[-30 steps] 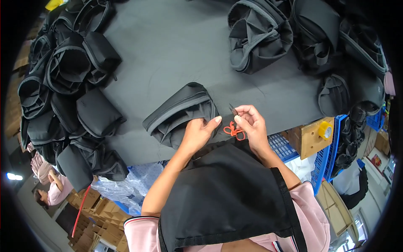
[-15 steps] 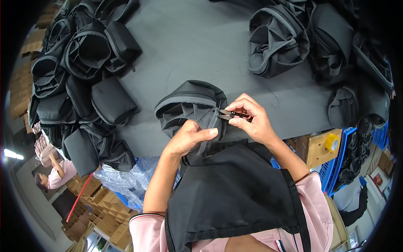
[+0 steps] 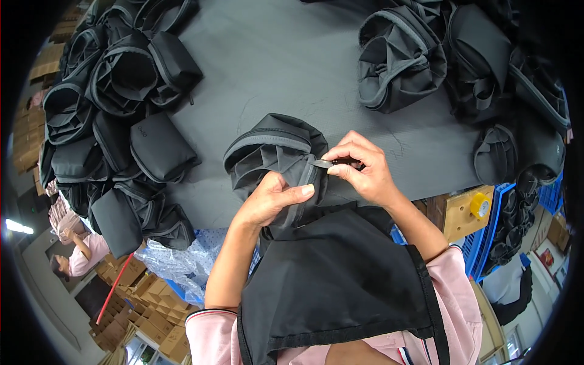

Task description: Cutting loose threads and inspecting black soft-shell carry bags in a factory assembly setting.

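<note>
A black zippered pouch (image 3: 286, 129) lies near the table's front edge, its mouth gaping and its grey-edged lining showing. My left hand (image 3: 274, 198) grips its near side, thumb on top and fingers hidden inside the fabric. Pinched in my right hand (image 3: 359, 164) is a small pair of black thread snips (image 3: 328, 163). Their metal blades touch or nearly touch the pouch's right edge by the zipper end, and they look closed together.
Black pouches (image 3: 161, 146) are heaped on the left of the grey table (image 3: 274, 61); more pouches (image 3: 401, 61) lie at the right. Beyond the front edge are a wooden board with a yellow tape roll (image 3: 480, 206), blue crates (image 3: 480, 243) and cardboard boxes (image 3: 158, 304). A person (image 3: 85, 252) is at far left.
The snips' blades have gone from spread to closed at the pouch's edge. My right hand has shifted very slightly left and up; my left hand keeps its hold.
</note>
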{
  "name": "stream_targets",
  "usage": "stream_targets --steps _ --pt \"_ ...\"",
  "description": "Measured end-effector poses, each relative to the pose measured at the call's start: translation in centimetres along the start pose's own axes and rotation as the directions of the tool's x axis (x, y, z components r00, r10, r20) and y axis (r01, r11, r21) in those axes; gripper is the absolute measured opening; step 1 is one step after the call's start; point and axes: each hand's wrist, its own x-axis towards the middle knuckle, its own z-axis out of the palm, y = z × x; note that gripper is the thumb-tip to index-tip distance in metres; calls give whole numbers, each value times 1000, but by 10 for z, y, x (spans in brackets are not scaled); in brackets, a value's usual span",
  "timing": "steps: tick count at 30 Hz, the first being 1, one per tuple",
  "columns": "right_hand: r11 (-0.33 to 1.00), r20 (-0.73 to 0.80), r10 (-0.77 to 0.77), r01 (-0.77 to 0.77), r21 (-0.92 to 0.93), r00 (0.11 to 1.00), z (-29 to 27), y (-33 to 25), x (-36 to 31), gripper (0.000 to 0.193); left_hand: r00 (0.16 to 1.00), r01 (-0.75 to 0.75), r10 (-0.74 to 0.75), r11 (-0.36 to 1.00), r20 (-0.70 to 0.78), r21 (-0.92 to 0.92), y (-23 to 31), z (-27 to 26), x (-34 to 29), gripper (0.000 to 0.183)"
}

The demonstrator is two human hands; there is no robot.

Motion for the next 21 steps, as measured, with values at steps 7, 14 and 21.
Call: stream_targets --steps 7,14,21 --pt "987 -91 81 -67 144 993 9 -5 -7 18 998 -34 39 994 -49 104 -3 5 0 30" --pt "936 -44 271 -253 245 962 -1 -41 0 19 961 -246 152 849 -230 -467 21 22 10 28" --pt "954 -134 221 -243 -178 966 38 -15 -17 37 859 -487 199 600 -472 -635 -2 -16 57 27"
